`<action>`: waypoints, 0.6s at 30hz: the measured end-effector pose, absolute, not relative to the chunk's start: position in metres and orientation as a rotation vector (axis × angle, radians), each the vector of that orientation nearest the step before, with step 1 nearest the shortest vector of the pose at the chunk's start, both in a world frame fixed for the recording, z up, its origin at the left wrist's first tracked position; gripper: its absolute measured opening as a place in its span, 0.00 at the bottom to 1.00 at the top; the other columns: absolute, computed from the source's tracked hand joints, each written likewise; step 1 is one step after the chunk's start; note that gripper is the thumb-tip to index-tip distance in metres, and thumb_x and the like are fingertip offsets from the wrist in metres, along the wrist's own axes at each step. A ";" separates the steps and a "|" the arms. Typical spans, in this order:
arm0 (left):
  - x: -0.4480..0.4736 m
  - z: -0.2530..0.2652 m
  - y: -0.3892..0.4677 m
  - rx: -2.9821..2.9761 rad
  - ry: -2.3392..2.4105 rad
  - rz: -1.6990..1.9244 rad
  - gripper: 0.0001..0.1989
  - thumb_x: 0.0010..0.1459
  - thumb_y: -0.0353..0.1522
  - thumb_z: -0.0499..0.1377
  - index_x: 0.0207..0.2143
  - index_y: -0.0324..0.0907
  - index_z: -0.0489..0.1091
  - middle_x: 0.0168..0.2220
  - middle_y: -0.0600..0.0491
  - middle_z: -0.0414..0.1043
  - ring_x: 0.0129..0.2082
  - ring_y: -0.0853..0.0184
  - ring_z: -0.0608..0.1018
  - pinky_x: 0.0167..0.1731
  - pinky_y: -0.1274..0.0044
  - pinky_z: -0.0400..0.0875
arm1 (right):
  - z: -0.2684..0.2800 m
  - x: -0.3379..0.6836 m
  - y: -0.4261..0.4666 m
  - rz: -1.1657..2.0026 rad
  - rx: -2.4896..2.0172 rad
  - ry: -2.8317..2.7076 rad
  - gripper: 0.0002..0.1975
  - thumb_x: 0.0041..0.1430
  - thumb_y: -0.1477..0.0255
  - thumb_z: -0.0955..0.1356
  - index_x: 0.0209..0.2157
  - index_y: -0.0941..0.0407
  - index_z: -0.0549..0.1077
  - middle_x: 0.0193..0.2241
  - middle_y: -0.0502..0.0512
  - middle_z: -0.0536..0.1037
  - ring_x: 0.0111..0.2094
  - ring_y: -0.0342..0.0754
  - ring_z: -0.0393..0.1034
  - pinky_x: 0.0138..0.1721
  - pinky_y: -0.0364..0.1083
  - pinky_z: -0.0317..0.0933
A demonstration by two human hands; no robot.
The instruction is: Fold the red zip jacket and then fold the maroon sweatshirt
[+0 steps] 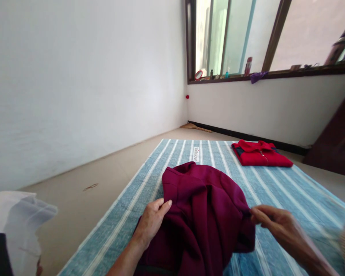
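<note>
Your left hand (152, 220) lies flat on the left side of the maroon garment (202, 214), fingers stretched and close together, pressing the cloth down rather than gripping it. Your right hand (271, 222) is closed in a pinch on the garment's right edge, thumb and fingertips nipping a fold of the fabric and holding it slightly raised. The garment is bunched and rumpled between your two hands, its upper part heaped up in a rounded mound, its lower part running out of view at the bottom edge of the frame. It sits on the near half of the blue striped mat (290, 191), roughly midway between the mat's left and right edges.

Toward the far right corner of the mat lies a folded red garment (260, 154), flat and neat, well apart from the maroon one. A small white label (196, 154) with lettering shows near the mat's far edge, at its middle.

The mat is spread on a beige floor (103, 180). At the lower left corner of the view there is a piece of white cloth (17, 218), off the mat. Beyond the mat stands a white wall with a window ledge (276, 73) carrying several small bottles and items, too small to identify.
</note>
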State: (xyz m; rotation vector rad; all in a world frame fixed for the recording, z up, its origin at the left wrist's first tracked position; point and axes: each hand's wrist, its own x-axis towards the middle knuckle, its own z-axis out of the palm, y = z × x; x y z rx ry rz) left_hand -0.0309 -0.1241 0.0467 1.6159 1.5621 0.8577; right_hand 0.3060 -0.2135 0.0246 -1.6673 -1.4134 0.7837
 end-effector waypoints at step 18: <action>-0.033 0.054 -0.123 1.441 1.477 0.936 0.22 0.42 0.52 0.60 0.20 0.42 0.63 0.19 0.57 0.63 0.25 0.65 0.67 0.27 0.75 0.60 | -0.008 0.291 -0.120 1.268 -1.419 -0.791 0.08 0.41 0.69 0.72 0.24 0.57 0.71 0.16 0.46 0.72 0.18 0.40 0.62 0.21 0.40 0.55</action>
